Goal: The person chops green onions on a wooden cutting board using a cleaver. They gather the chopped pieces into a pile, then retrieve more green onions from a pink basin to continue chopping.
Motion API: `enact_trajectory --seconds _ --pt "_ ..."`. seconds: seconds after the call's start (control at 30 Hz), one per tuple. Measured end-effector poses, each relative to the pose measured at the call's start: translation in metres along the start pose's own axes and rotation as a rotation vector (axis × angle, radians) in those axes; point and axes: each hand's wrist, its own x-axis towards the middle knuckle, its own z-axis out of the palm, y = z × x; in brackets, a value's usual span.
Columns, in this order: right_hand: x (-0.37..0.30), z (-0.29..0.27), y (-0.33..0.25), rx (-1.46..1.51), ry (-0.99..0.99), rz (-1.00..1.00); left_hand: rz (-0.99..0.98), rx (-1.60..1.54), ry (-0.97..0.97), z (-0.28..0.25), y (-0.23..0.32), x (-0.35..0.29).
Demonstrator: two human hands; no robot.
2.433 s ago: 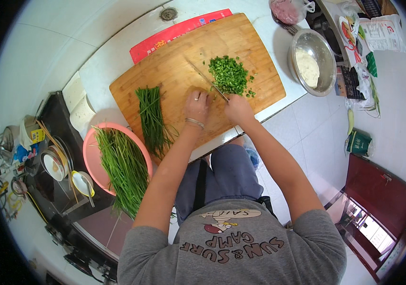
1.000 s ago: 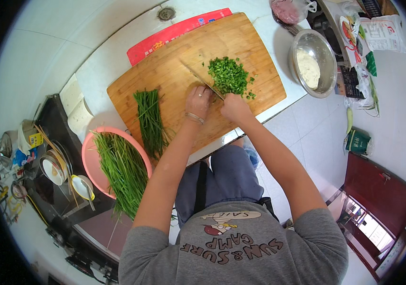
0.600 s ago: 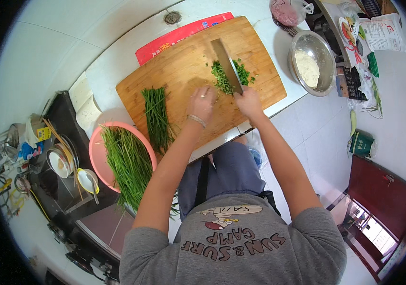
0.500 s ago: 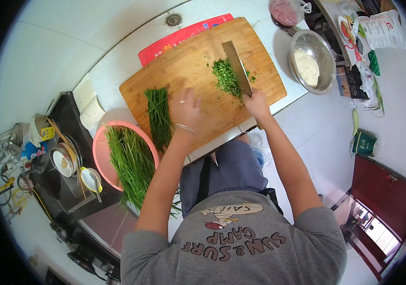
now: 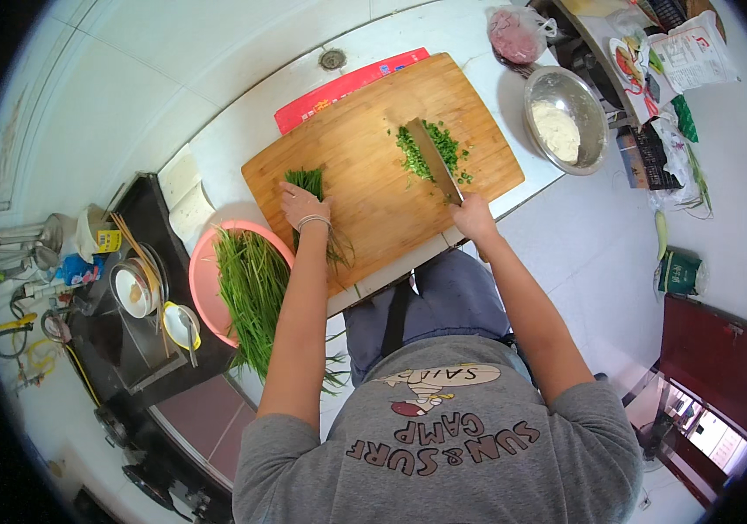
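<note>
My right hand [image 5: 476,217] grips the handle of a kitchen knife [image 5: 435,161], whose broad blade rests among finely chopped green chives [image 5: 449,147] on the right part of a wooden cutting board [image 5: 365,205]. At the board's left, my left hand [image 5: 304,204] is closed over a bunch of long chives [image 5: 305,180]. The cut tips stick out beyond the fingers, and loose strands trail from the near side of the hand. Part of the bunch is hidden under the palm.
A pink basin [image 5: 203,278] heaped with more long chives [image 5: 255,293] stands left of the board. Beyond its right edge are a steel bowl of dough or flour [image 5: 557,131] and a plastic bag of pink meat [image 5: 513,37]. A red flat package [image 5: 347,87] lies behind the board.
My left hand has moved left onto the bunch of chives and closed over it. The knife has shifted into the chopped chives, which are now spread on both sides of the blade.
</note>
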Motion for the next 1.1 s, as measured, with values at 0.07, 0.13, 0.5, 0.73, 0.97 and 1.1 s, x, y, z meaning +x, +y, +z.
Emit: enact_trajectory --seconds 0.07,0.13,0.5,0.73,0.97,1.1 --pt "-0.001 0.005 0.007 -0.099 -0.067 -0.025 0.040 0.058 0.095 0.015 -0.001 0.001" --pt "-0.005 0.011 0.005 -0.154 -0.108 -0.011 0.144 0.074 0.076 0.022 0.002 -0.002" --pt "0.024 0.032 0.016 -0.316 -0.313 0.026 0.496 0.033 0.143 0.066 0.009 -0.020" --pt "0.052 -0.002 0.020 -0.265 -0.223 -0.021 0.846 -0.029 0.208 0.081 0.063 -0.035" --pt "0.045 0.002 0.034 -0.138 -0.110 -0.045 0.818 -0.032 0.102 0.070 0.089 -0.054" --pt "0.023 -0.019 -0.004 0.017 -0.081 0.095 0.909 -0.189 0.280 0.040 0.095 -0.064"
